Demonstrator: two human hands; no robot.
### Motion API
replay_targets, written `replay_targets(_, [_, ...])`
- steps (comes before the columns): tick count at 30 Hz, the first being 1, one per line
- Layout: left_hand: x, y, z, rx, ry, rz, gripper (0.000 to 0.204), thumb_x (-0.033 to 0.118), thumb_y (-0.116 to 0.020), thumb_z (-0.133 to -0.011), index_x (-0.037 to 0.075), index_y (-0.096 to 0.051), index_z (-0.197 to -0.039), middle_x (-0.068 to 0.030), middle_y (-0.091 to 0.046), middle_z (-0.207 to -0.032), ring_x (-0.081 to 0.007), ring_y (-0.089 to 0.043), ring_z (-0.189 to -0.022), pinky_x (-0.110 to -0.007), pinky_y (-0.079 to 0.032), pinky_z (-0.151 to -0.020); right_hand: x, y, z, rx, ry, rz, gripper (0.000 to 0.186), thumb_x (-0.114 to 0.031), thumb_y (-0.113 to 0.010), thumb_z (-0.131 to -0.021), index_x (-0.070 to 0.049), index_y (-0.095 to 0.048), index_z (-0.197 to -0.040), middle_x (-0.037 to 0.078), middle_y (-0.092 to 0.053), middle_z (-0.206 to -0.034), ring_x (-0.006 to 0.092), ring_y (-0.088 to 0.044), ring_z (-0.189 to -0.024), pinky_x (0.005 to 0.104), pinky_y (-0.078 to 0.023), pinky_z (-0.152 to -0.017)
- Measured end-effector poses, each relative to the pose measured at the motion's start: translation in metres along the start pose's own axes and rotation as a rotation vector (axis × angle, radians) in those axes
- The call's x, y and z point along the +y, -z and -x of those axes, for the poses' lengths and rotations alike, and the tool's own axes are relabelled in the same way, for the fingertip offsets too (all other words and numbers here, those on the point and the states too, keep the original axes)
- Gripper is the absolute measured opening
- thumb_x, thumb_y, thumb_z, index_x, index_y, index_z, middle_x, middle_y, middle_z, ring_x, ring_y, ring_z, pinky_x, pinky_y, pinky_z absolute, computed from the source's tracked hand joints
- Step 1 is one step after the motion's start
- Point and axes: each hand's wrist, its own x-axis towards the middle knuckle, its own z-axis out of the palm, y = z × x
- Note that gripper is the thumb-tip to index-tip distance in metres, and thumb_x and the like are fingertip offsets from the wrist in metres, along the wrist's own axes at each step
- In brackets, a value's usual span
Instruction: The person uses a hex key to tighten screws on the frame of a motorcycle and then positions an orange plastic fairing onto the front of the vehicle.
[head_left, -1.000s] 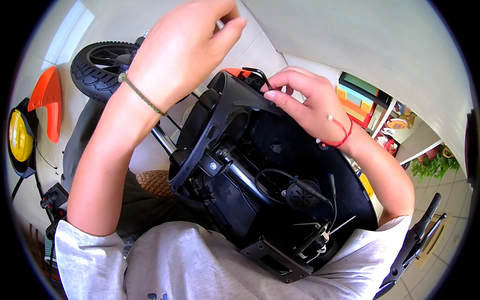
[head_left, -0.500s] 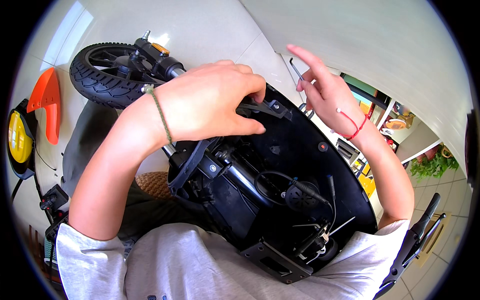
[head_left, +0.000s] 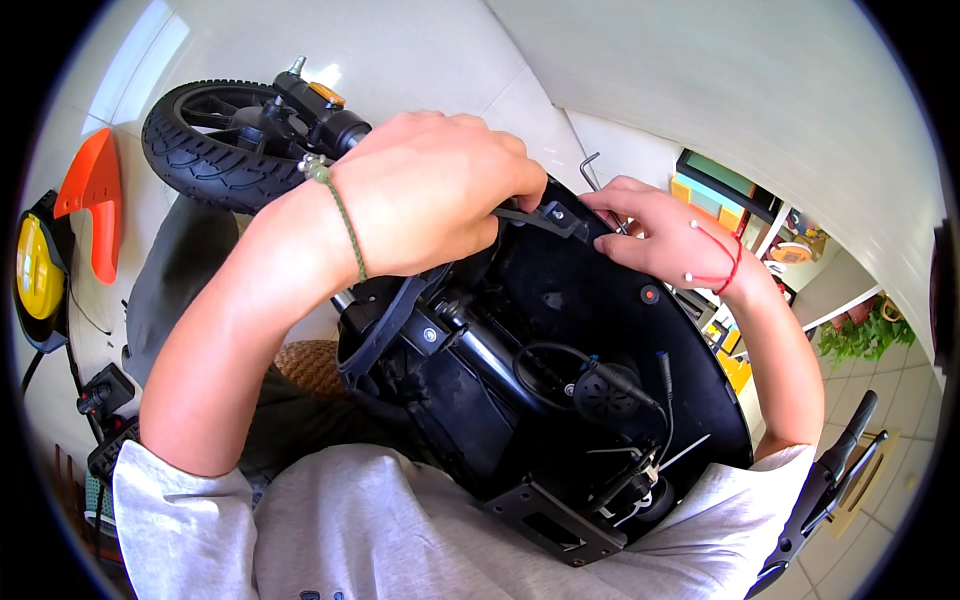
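Holds a hex key in the right hand beside the upper rim of a black plastic shell, with fingers closed about the shaft and the exact contact partly hidden. Points the short end rightward at the top, with the long axis slanting from upper left to lower right. Arches the left hand over a black bracket, fingers bent inward; cannot tell whether pinching it.

Dk gray bent key in R hand; red string w/ white beads just behind. Green string behind L hand. Blk shell under both. Left of L hand, blk grooved tire, then orange piece.
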Motion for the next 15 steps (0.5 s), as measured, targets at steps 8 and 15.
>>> replay_targets(8, [-0.008, 0.033, 0.009, 0.214, 0.273, 0.278, 0.018, 0.019, -0.061, -0.086, 0.006, -0.063, -0.099, -0.0077, -0.065, -0.096, -0.0176, -0.061, -0.085, -0.032, -0.047, -0.078, -0.014, 0.004, -0.008, 0.098, 0.094, 0.180, 0.032, -0.017, -0.065, -0.080, 0.001, -0.063, -0.106, 0.011, -0.058, -0.087, 0.0267, -0.060, -0.081, 0.0343, -0.048, -0.074])
replay_targets(15, [-0.010, 0.079, 0.054, 0.933, 0.266, 0.951, 0.019, 0.017, -0.052, -0.088, -0.001, -0.058, -0.092, -0.0073, -0.062, -0.085, -0.0141, -0.056, -0.076, -0.027, -0.046, -0.072, -0.068, 0.024, 0.010, 0.280, 0.239, 0.627, 0.017, -0.009, -0.055, -0.090, -0.001, -0.064, -0.102, 0.015, -0.060, -0.091, 0.0323, -0.061, -0.084, 0.0392, -0.050, -0.075])
